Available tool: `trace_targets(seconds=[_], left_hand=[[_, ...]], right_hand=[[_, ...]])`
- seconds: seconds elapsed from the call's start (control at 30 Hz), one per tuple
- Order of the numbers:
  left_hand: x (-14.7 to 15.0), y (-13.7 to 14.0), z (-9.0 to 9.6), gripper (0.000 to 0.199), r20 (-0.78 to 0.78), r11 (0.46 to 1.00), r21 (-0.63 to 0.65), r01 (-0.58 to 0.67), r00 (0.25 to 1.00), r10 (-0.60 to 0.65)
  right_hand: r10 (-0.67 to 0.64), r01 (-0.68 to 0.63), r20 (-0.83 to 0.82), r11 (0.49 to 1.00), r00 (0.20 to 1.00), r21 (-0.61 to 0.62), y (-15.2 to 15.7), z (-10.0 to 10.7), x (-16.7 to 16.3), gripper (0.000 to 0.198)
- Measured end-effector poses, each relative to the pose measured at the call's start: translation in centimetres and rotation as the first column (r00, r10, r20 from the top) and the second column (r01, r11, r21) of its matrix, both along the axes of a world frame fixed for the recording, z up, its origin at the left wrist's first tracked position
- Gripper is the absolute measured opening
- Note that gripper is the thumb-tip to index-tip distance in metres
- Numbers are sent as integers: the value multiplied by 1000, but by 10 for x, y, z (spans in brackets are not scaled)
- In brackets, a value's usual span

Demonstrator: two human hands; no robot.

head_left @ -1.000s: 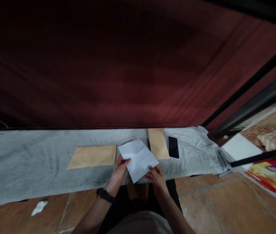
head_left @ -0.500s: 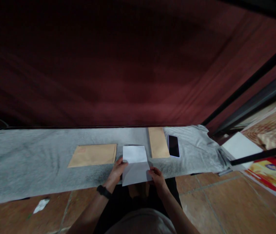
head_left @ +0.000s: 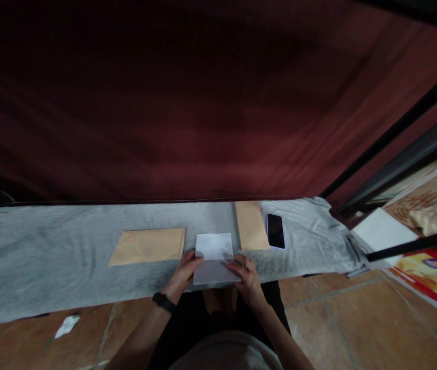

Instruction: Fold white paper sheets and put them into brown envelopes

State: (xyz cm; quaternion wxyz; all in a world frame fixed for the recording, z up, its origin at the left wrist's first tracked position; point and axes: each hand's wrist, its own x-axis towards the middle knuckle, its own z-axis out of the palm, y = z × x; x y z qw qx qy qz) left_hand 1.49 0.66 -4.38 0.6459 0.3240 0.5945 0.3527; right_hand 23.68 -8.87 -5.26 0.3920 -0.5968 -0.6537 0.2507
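A creased sheet of white paper (head_left: 214, 246) is held between my two hands, close to the front edge of the cloth-covered surface. My left hand (head_left: 187, 267) grips its left edge, thumb on top; a dark band circles that wrist. At the right edge, my right hand (head_left: 244, 273) has its thumb and fingers around the paper, with fingertips lying over the lower half. Left of the paper lies a brown envelope (head_left: 149, 245), flat. On the right, a stack of brown envelopes (head_left: 252, 226) rests beside a dark-screened phone (head_left: 276, 231).
A grey cloth (head_left: 60, 257) covers the long narrow surface, backed by a dark red curtain (head_left: 218, 144). Dark metal bars (head_left: 415, 244) cross the right side, near a white board (head_left: 384, 234) and a red and yellow box (head_left: 434, 272). A white scrap (head_left: 67, 326) lies on the tiled floor.
The paper's near half has tilted up and looks shorter. My right hand has shifted slightly up and left, its fingers reaching farther over the paper. My left hand has barely moved.
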Motion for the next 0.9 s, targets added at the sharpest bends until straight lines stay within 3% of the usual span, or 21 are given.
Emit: trace_targets(seconds=[0.13,0.2,0.3,0.37,0.43,0.53,0.73,0.83,0.9], left_hand=[[-16,-16,-7,48,-115,986,163,-37,992,56],[-29,-28,-12,41,-260,944,324,62,965,26],[-44,-45,-17,43,-490,774,534,340,871,-44],[-48,-50,-20,53,-594,642,567,516,796,-114],[-48,-48,-21,54,-633,575,554,603,753,-179],[-46,-33,-22,47,-609,610,544,576,771,-185],[-35,-4,-19,33,-587,787,445,427,803,-104],[-25,-2,-17,39,-618,816,422,395,784,-59],[-19,-3,-16,47,-631,826,421,374,775,-29]], right_hand=[[156,-155,60,988,986,-22,0,-7,-2,69],[169,-167,48,985,984,-33,0,-9,-2,72],[177,-175,39,984,984,-46,4,-10,-1,70],[175,-172,41,983,984,-60,8,-9,-1,64],[163,-160,41,985,986,-69,12,-9,-1,60],[105,-104,31,993,994,-51,20,-11,-3,64],[-154,161,110,985,982,-64,37,-17,-21,49],[-274,292,168,952,947,-91,45,-19,-30,51],[-289,307,188,949,939,-76,49,-19,-34,56]])
